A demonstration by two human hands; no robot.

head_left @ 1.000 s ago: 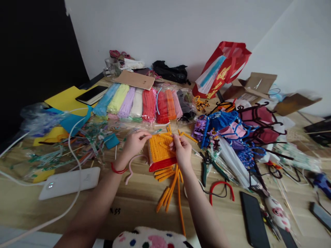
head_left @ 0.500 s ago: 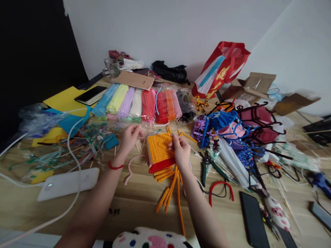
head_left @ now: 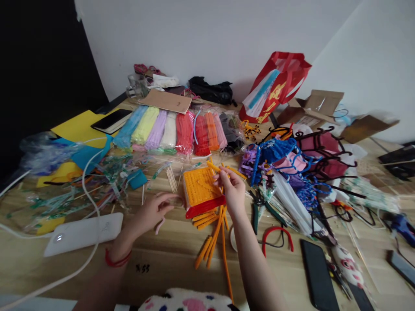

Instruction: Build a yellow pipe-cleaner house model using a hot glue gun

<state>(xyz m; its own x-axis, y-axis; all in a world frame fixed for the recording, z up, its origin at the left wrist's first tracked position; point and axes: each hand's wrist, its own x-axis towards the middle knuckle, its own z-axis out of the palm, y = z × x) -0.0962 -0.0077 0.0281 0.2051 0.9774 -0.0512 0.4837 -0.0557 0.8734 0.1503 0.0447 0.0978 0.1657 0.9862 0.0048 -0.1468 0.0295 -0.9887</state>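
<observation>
A squarish block (head_left: 199,185) lies on the table, its top covered with orange fuzzy rows and its front side red. My right hand (head_left: 232,188) is at the block's right edge, thumb and fingers pinched on an orange pipe cleaner (head_left: 213,166). Left of the block, my left hand (head_left: 154,216) is held with thumb and fingers apart and nothing between them, fingertips close to the block's side. Under this hand a pink pipe cleaner (head_left: 159,226) shows in part. Several cut orange pipe cleaners (head_left: 212,246) lie in front of the block, some partly beneath it.
Bundles of coloured pipe cleaners (head_left: 168,129) lie behind the block. To the right are green-handled pliers (head_left: 256,216), a red bent pipe cleaner (head_left: 275,229), a black phone (head_left: 317,274) and finished pieces (head_left: 279,151). A white power bank (head_left: 84,233) with a cable lies left.
My left hand has come down and toward me from behind the block's left corner, and its fingers have spread. My right hand has shifted slightly right, still pinching.
</observation>
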